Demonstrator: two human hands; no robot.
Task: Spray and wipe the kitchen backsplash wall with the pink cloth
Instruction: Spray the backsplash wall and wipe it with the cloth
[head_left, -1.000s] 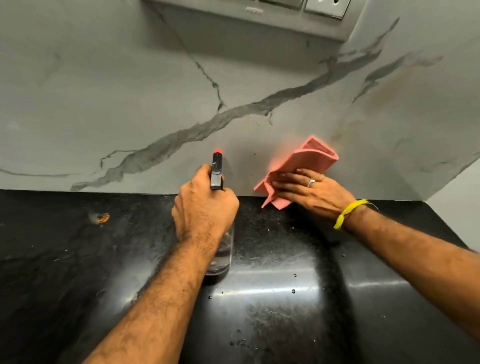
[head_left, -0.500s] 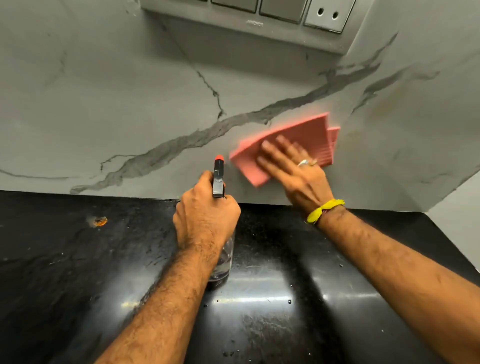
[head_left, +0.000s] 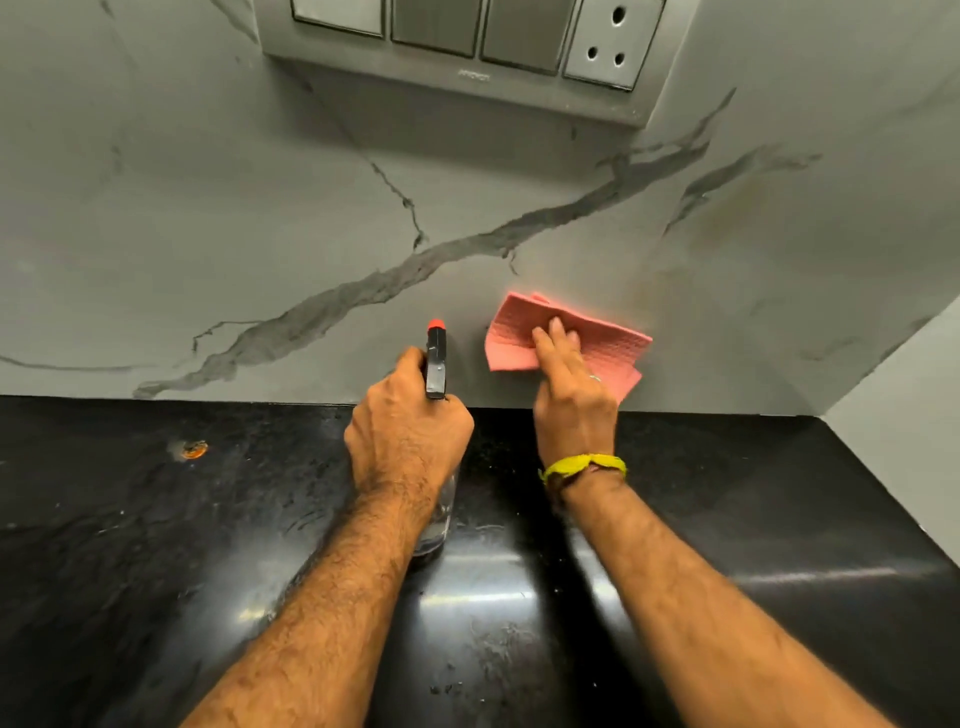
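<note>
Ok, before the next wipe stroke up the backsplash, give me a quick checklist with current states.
1. Pink cloth flat against the backsplash: ok.
2. Right hand pressing the cloth with straight fingers: ok.
3. Left hand gripping the spray bottle, its base on the black countertop: ok.
4. Nozzle aimed at the wall: ok.
5. Cloth clear of the switch panel and socket above: ok.
6. Wall wet from spray where the cloth goes next: cannot tell.
</note>
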